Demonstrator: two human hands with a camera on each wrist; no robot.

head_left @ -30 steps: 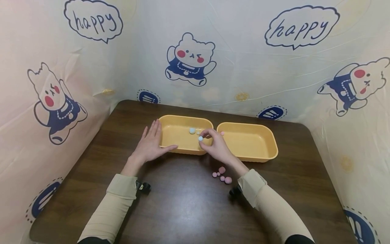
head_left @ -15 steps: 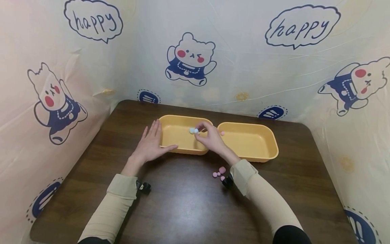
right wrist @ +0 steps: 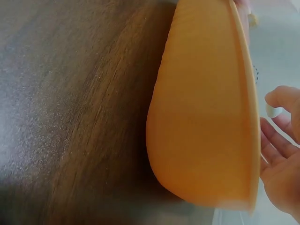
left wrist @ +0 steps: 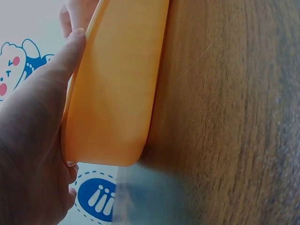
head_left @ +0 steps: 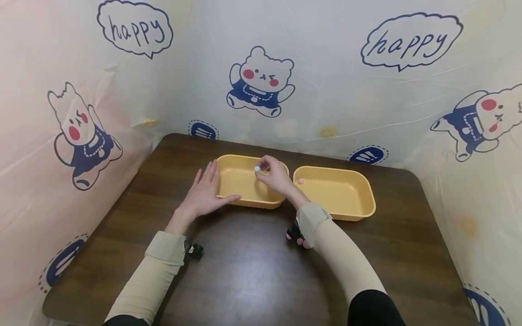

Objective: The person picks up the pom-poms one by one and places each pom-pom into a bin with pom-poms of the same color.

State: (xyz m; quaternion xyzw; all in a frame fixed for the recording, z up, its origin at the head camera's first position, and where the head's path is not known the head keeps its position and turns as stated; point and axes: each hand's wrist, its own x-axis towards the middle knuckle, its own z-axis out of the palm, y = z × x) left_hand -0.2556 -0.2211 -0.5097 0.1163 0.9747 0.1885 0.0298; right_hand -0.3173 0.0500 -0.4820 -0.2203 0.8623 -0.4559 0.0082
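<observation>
Pinching a small pale blue ball (head_left: 257, 169) between thumb and finger, the right hand (head_left: 277, 174) has gone a bit farther over the left tray (head_left: 234, 183), toward its back. The ball is over that tray and not let go, so I think this bit isn't done yet. The left hand (head_left: 201, 188) has stayed at the tray's left side, fingers straight, thumb spread along the front edge. Blue balls seen inside before don't show now; maybe the right hand hides them.
</observation>
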